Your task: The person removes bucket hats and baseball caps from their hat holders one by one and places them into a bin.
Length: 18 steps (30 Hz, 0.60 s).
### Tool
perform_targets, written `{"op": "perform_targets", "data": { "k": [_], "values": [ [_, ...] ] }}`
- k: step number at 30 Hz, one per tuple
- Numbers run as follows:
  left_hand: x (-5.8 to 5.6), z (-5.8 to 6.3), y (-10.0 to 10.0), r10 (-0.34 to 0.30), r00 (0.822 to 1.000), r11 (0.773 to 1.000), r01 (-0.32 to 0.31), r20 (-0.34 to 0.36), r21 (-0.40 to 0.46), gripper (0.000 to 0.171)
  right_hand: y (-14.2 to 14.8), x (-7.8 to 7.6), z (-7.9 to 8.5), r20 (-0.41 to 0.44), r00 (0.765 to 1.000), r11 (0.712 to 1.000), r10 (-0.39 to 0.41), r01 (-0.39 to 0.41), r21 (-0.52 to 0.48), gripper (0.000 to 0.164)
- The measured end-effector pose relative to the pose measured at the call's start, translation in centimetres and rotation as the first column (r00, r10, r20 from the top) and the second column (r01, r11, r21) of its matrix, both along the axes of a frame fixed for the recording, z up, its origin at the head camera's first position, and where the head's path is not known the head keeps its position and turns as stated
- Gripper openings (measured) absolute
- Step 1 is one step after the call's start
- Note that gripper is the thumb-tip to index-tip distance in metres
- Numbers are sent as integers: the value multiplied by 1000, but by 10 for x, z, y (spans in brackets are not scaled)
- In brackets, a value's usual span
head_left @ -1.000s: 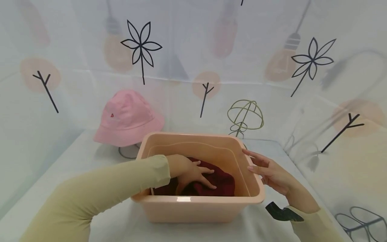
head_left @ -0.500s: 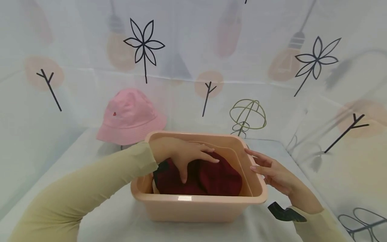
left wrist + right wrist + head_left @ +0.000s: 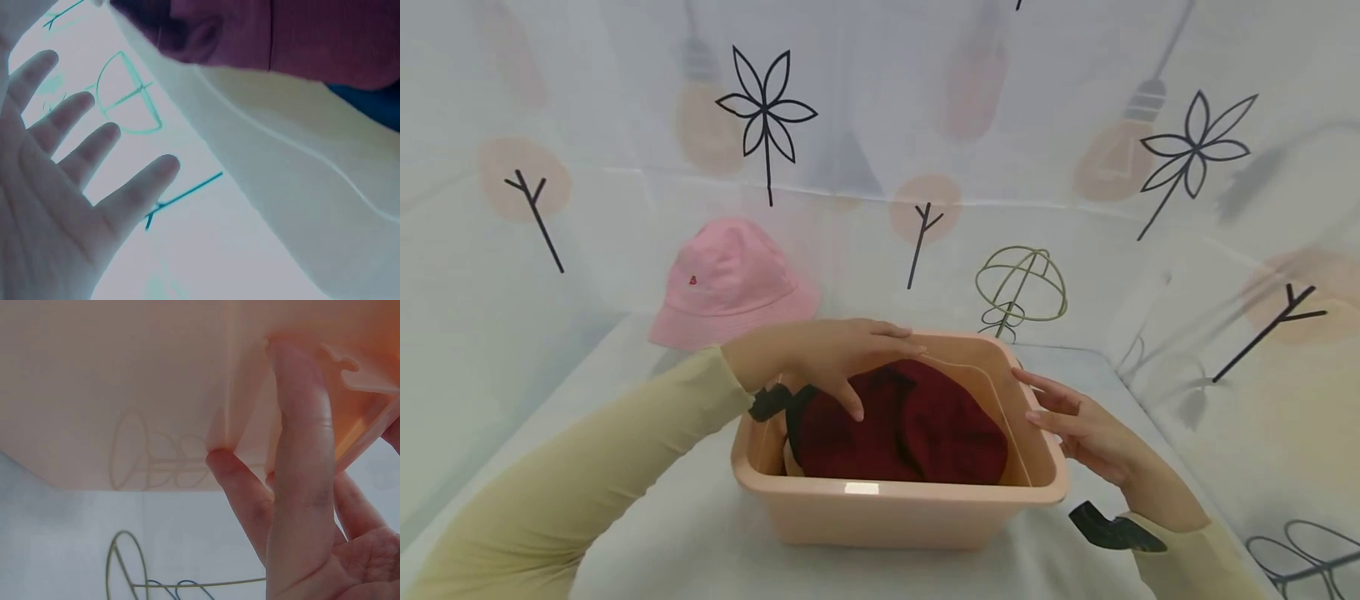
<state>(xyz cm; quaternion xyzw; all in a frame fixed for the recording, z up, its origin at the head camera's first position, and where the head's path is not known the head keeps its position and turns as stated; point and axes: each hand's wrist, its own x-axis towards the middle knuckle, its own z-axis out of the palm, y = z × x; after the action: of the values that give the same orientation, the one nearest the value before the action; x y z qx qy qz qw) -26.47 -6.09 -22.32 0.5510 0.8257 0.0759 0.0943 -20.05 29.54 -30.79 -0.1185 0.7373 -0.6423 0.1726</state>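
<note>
A peach plastic basin (image 3: 895,493) stands in the middle of the head view. Inside lies rounded dark red fabric (image 3: 955,425), shaped like a hat, with a dark blue-green part at its left. My left hand (image 3: 823,354) hovers over the basin's back left, fingers spread and holding nothing. In the left wrist view the palm and fingers (image 3: 140,187) appear beside the basin wall. My right hand (image 3: 1090,433) holds the basin's right rim. In the right wrist view its fingers (image 3: 303,469) bend under and around that rim.
Behind the basin to the left, a pink bucket hat (image 3: 730,275) sits on a stand. A dome-shaped green wire stand (image 3: 1017,293) rises at the back right. White patterned fabric walls enclose the white-covered table (image 3: 677,517).
My left hand has lifted from the dark red fabric in the basin and moved up and back to the left. More of the fabric shows. My right hand stays on the rim.
</note>
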Motion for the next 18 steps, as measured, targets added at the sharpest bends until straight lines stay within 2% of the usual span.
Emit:
{"op": "perform_targets", "data": {
  "k": [4,10,16,18],
  "values": [
    [-2,4,-14,47,998,993,-44,-32,110,89,0,0,0,6,1000,1000,3,-3,-4,55],
    [-5,6,-33,173,983,959,-154,-57,240,87,2,0,-1,-7,1000,1000,20,-20,-19,54],
    [-11,3,-47,248,966,898,-203,-69,390,82,3,0,-1,-3,1000,999,29,-29,-35,53],
    [-12,2,-52,300,950,868,-235,-87,437,80,3,-1,-1,-4,999,998,38,-38,-41,52]
  ]
}}
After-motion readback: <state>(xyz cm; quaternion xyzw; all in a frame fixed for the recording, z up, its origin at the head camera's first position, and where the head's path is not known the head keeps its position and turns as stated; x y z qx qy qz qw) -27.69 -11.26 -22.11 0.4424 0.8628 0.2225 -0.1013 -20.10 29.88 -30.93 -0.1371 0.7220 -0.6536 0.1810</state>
